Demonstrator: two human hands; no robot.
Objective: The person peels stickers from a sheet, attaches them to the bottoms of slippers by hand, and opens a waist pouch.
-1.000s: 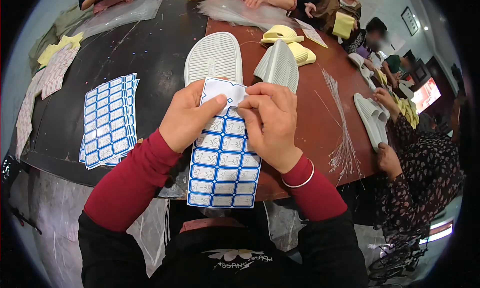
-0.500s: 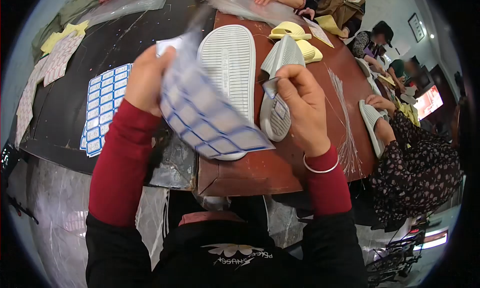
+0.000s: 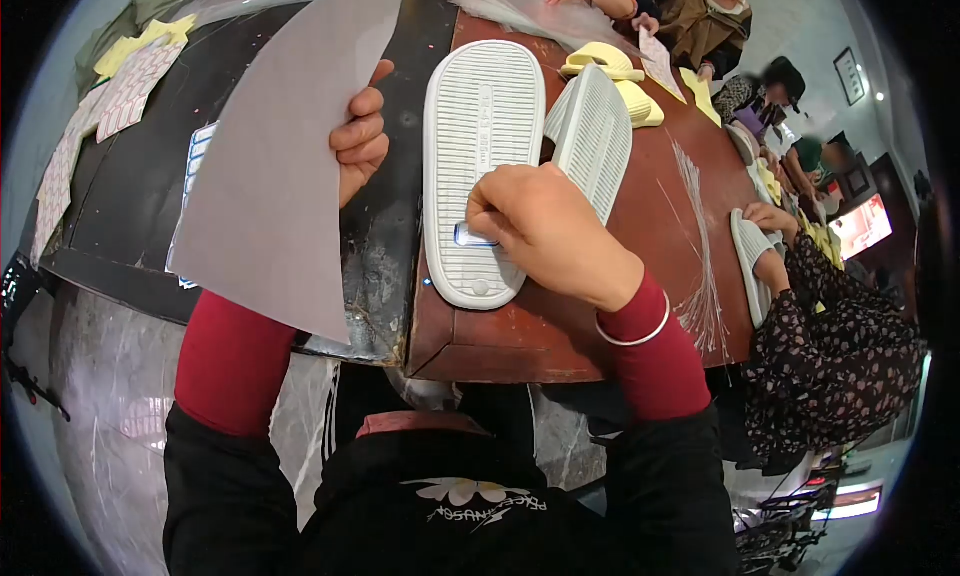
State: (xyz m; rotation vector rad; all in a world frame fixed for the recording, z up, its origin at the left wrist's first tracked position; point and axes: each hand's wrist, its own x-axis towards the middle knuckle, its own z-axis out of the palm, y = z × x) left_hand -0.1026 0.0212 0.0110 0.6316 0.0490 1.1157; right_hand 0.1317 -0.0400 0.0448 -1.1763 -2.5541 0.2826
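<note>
The left hand (image 3: 362, 141) held up a label sheet (image 3: 265, 166), plain grey back to the camera, top cut off by the frame; the fingers curled at its edge, the thumb hidden. It covered most of a label stack (image 3: 201, 148). The right hand's (image 3: 555, 231) bunched fingers half hid a blue-edged label (image 3: 472, 236) on a white slide's (image 3: 480, 116) upturned sole; whether they pinched or pressed it, I couldn't tell. A second slide (image 3: 602, 136) lay partly hidden beyond.
</note>
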